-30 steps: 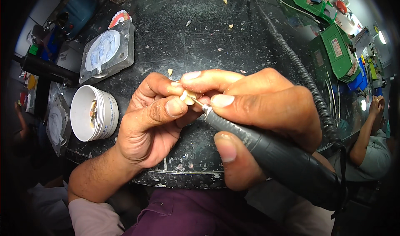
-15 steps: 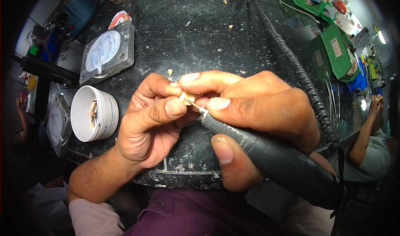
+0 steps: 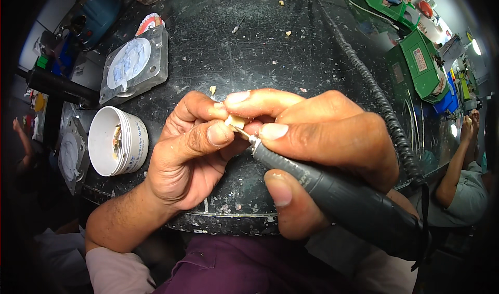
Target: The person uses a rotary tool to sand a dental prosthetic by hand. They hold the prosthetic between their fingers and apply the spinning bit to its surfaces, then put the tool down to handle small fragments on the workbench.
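My left hand (image 3: pixel 189 159) pinches a small cream-coloured piece (image 3: pixel 234 121) between thumb and fingers, over the scratched black bench (image 3: pixel 223 50). My right hand (image 3: pixel 322 138) grips a black rotary handpiece (image 3: pixel 345 198), whose thin metal bit (image 3: pixel 244 133) points into that piece, at or touching it. A right fingertip rests beside my left fingers at the piece. Left of my hands stands a white tub (image 3: pixel 96 141) with small metal items inside. Behind it lies a metal flask (image 3: pixel 156 76) holding a white plaster disc with pale blue material.
A coiled cord (image 3: pixel 377 94) runs along the right. Green bins (image 3: pixel 416 68) and a second flask (image 3: pixel 73 154) flank the bench. Small cream bits (image 3: pixel 288 33) and a red-and-white dental model (image 3: pixel 149 21) lie at the back. Other people's arms (image 3: pixel 457 169) show at both sides.
My right hand and the handpiece have shifted slightly left since a second ago. The cream piece sits slightly differently in my fingers. A co-worker's hands at right have moved a little.
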Demonstrator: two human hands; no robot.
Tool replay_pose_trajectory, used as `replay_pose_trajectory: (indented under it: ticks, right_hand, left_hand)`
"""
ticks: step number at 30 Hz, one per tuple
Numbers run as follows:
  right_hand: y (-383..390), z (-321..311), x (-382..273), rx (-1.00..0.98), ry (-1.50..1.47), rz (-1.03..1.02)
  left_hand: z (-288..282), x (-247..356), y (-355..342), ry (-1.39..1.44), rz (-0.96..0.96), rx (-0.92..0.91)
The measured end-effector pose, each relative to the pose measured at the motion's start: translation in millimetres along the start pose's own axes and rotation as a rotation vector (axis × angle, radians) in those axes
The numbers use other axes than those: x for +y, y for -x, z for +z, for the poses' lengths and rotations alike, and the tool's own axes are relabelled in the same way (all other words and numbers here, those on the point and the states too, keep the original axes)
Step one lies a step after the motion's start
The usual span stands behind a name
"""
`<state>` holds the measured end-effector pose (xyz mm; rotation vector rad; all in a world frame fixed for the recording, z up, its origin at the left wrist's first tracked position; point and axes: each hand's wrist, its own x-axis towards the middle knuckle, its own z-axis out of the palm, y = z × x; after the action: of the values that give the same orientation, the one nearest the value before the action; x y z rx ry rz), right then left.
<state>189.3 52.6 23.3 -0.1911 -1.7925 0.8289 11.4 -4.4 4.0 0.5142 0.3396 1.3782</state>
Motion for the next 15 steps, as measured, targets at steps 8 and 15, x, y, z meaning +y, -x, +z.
replay_pose_trajectory:
  ticks: [8, 15]
  right_hand:
    - [-1.8, 0.4, -3.8, -0.017, -0.024, 0.028]
    - [-1.7, 3.6, -3.4, 0.032, -0.037, 0.020]
  left_hand:
    - [-2.2, 0.7, -0.1, 0.015, -0.019, -0.022]
    - [0.0, 0.5, 0.9, -0.006, -0.006, 0.008]
